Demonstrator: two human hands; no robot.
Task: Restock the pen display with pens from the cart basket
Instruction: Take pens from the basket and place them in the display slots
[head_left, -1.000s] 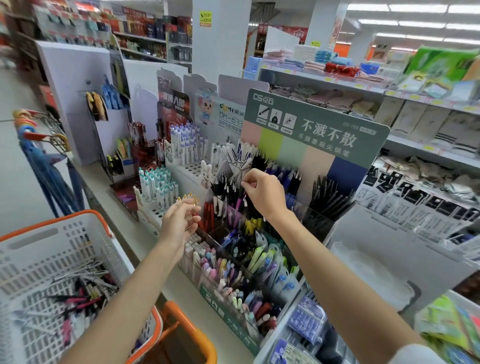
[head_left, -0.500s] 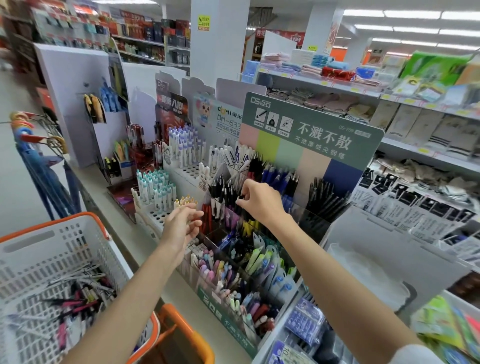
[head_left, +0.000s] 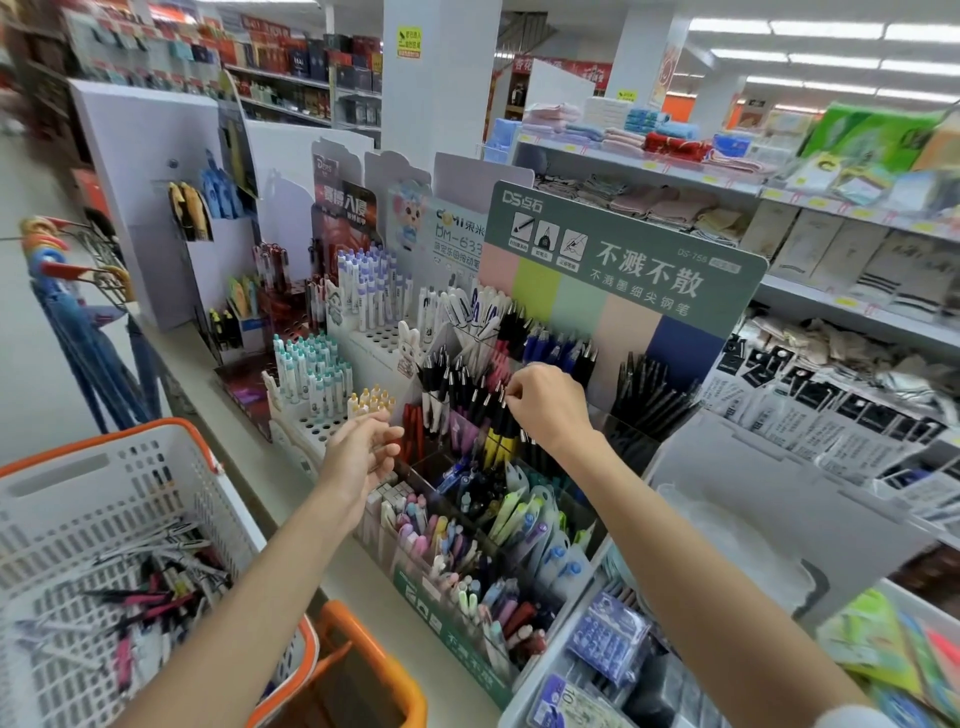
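The pen display (head_left: 628, 270) has a green header card and clear compartments packed with pens. My right hand (head_left: 545, 410) reaches into a middle compartment, its curled fingertips pinching the top of a black pen (head_left: 498, 415) that stands among other black pens. My left hand (head_left: 363, 452) hovers in front of the display's left side with fingers relaxed and holds nothing that I can see. At the lower left is the white cart basket (head_left: 130, 467) with an orange rim. Several loose pens (head_left: 145, 587), black, pink and white, lie in its bottom.
More pen stands (head_left: 363, 296) with white and teal pens line the shelf left of the display. Blue umbrellas (head_left: 78, 338) hang at the far left. An orange cart handle (head_left: 374, 660) sits below my arms. Shelves of towels (head_left: 649, 140) and packaged goods run along the right.
My right hand has sunk slightly, deeper among the black pens. My left hand has drifted a little to the right, toward the display, with its fingers looser.
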